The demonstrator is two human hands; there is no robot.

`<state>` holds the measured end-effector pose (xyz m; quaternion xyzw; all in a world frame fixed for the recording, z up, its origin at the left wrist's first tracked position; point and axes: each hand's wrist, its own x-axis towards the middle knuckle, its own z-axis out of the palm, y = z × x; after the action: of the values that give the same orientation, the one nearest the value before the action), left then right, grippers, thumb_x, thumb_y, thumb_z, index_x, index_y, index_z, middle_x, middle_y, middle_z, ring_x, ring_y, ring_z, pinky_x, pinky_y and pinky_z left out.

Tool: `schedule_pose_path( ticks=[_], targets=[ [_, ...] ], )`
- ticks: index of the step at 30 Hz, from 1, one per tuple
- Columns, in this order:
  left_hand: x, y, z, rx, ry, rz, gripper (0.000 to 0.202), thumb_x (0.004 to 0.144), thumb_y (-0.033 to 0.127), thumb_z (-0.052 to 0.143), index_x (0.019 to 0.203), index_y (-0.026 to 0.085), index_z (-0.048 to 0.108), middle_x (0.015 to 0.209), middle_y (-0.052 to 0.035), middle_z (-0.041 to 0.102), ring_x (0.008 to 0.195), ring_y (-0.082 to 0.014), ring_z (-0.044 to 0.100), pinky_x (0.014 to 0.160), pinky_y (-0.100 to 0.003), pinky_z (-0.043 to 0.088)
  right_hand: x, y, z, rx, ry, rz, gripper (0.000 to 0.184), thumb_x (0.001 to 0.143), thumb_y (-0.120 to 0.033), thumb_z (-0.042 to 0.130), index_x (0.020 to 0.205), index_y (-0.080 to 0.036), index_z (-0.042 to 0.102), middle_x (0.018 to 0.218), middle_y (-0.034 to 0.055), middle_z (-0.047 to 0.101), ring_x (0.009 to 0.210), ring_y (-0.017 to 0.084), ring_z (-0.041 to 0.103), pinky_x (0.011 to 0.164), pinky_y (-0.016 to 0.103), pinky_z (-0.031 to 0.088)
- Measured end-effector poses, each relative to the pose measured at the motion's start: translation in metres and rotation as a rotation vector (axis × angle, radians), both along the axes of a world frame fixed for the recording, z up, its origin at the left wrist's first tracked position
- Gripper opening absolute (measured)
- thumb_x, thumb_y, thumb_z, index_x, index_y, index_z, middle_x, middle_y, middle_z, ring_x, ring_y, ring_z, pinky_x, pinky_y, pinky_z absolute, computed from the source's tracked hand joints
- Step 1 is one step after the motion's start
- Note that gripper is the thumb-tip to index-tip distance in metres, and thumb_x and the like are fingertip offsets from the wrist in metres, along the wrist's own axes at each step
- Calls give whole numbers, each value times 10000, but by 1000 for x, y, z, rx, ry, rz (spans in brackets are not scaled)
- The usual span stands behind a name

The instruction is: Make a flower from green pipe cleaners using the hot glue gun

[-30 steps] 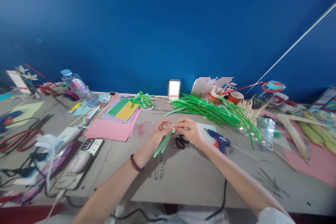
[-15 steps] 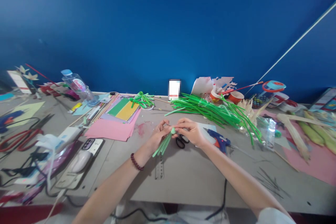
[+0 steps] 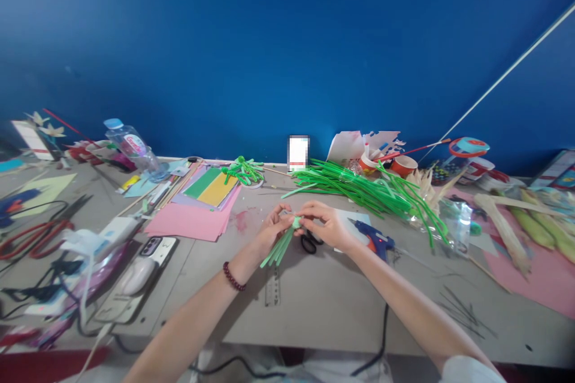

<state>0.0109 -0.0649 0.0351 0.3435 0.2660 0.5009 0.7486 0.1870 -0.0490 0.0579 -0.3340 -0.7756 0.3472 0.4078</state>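
Note:
Between both hands, above the middle of the table, is a small bundle of pale green pipe cleaners (image 3: 280, 249). Their loose ends fan out down and to the left, and the upper end is bunched together. My left hand (image 3: 272, 228) is closed around the bunched end from the left. From the right, my right hand (image 3: 324, 224) pinches the same end with thumb and fingers. Below my right hand lie scissors with black handles (image 3: 309, 243), partly hidden by it. A clear ruler (image 3: 273, 287) rests on the table under the bundle.
A heap of bright green pipe cleaners (image 3: 354, 188) lies behind my right hand. A blue glue gun (image 3: 375, 239) sits to its right. Pink paper (image 3: 188, 221), a phone (image 3: 121, 305) and a plastic bottle (image 3: 137, 149) are on the left. Corn husks (image 3: 507, 230) lie far right.
My right hand's fingers have shifted very slightly at the bunched end. The bundle and my left hand stay almost in place.

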Motion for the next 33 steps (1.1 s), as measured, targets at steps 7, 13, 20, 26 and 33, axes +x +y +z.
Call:
schedule_pose_path(
  ticks=[7,13,20,26,33],
  targets=[
    [-1,0,-1,85,20,5,418,682,285,759,958,200,457,730,-8,696,586,-143,664,607,-233,511,1,0,1,-5,-25,33,231,870,-332,539,1025,-248,688,1012,67,606,889,173,600,748,290,505],
    [0,-1,3,84,37,13,430,665,288,775,942,198,459,714,3,693,587,-133,655,607,-231,507,2,-1,8,-6,-30,25,206,856,-302,554,1006,-242,682,1009,63,590,801,150,588,708,283,504],
    [4,-1,1,140,54,5,397,679,277,769,914,185,462,686,11,676,605,-128,648,626,-254,533,3,-3,13,-37,-27,102,258,786,-195,592,1043,-215,616,1038,64,578,802,135,571,686,259,500],
    [5,-3,4,139,59,24,404,666,280,779,910,185,472,717,9,684,617,-127,658,635,-258,546,2,-4,13,-24,-19,75,227,785,-209,588,1010,-211,617,1013,57,600,767,130,568,691,271,504],
    [7,-4,9,137,79,97,419,638,295,795,941,174,532,724,0,683,652,-136,661,670,-283,561,2,-4,11,-13,114,-30,166,807,-235,576,968,-202,593,943,58,643,763,143,594,710,295,514]
  ],
)
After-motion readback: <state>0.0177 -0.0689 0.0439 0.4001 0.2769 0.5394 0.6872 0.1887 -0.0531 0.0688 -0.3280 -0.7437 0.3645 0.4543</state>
